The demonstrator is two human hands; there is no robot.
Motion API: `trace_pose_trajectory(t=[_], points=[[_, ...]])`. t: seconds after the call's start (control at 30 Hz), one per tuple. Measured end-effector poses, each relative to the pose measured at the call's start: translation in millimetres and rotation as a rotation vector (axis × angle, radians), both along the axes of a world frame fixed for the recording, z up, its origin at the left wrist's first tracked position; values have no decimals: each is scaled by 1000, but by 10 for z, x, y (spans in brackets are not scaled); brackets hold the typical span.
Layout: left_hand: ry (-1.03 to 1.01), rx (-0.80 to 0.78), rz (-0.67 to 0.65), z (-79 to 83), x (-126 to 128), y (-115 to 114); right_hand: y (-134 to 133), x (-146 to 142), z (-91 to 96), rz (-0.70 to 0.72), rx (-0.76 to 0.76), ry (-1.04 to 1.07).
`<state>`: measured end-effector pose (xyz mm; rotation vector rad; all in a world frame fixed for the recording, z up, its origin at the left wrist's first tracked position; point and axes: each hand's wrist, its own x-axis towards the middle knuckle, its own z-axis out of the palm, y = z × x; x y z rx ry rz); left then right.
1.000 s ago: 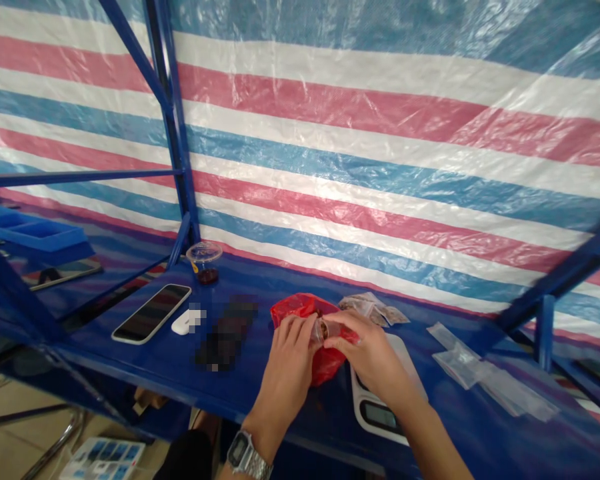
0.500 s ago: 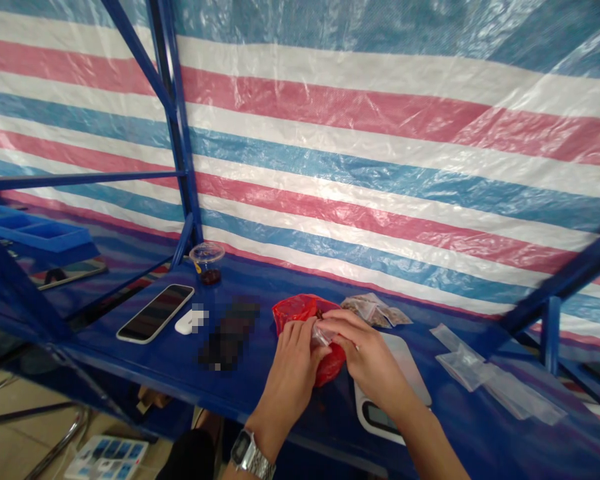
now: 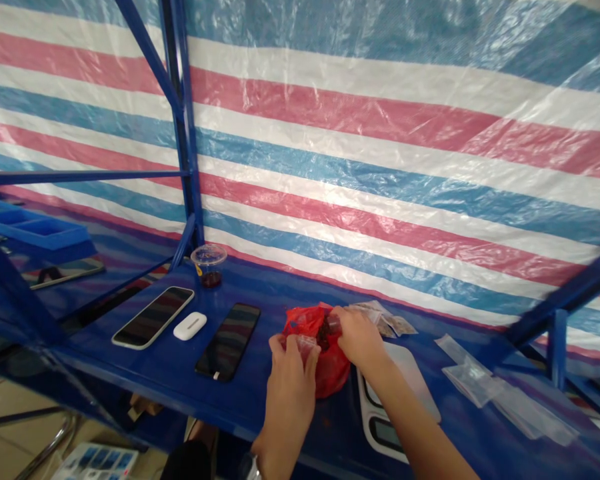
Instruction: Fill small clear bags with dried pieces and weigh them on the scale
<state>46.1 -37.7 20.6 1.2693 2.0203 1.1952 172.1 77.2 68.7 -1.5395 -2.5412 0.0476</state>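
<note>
The red plastic bag (image 3: 333, 377) sits mouth up on the blue shelf (image 3: 145, 373), with a white scale (image 3: 413, 373) just to its right and a dark phone (image 3: 229, 340) well to its left. The left hand (image 3: 290, 377) pinches a small clear pouch (image 3: 306, 343) at the bag's left rim. The right hand (image 3: 359, 337) dips bunched fingers into the bag's mouth, though whether they grip anything cannot be told. The bag looks light, limp and slippery, so it is best held by the gathered film at its rim.
</note>
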Motion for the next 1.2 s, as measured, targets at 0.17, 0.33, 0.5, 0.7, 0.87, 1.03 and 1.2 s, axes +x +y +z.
trace_pose_trajectory(t=[0.17, 0.33, 0.5, 0.7, 0.87, 1.03, 1.2], points=[[-85, 88, -19, -95, -14, 142, 59, -26, -95, 126, -131, 138], [-402, 219, -28, -180, -58, 299, 54, -13, -177, 310, -261, 405], [-587, 288, -44, -170, -109, 354, 5, 41, -298, 310, -439, 661], [-217, 394, 99, -77, -183, 217, -131, 146, -318, 230, -414, 889], [40, 348, 24, -96, -203, 126, -238, 216, -161, 197, -462, 994], [276, 311, -113, -122, -179, 75, -358, 207, 34, 261, -234, 887], [287, 303, -171, -120, -152, 75, -474, 116, 75, 368, 6, 715]])
